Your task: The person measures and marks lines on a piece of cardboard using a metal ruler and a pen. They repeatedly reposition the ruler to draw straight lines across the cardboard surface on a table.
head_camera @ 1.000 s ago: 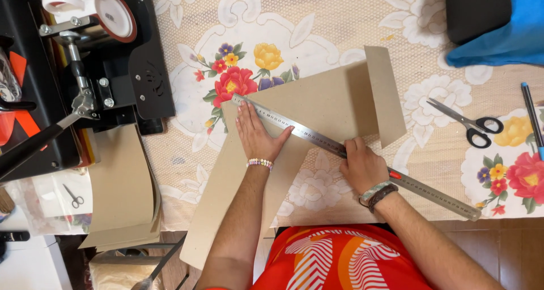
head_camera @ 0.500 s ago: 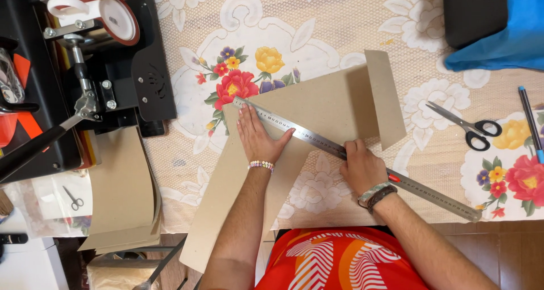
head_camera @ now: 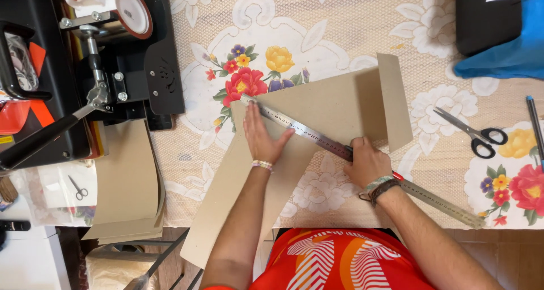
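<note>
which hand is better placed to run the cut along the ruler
Right hand, probably: it grips a tool against the ruler edge on the cardboard. The left hand lies flat, pinning the ruler down.

A home craft workspace: a flowered lace tablecloth point(head_camera: 340, 29) covers the table, a black heat press point(head_camera: 113, 69) stands far left, scissors point(head_camera: 473, 134) lie right.

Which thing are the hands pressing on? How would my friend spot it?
Find the flowery tablecloth, then the big brown cardboard sheet in its middle. Lying slantwise across it, under the left hand and right hand, is the ruler: long, thin, shiny metal, unlike the black-handled scissors nearby.
</note>
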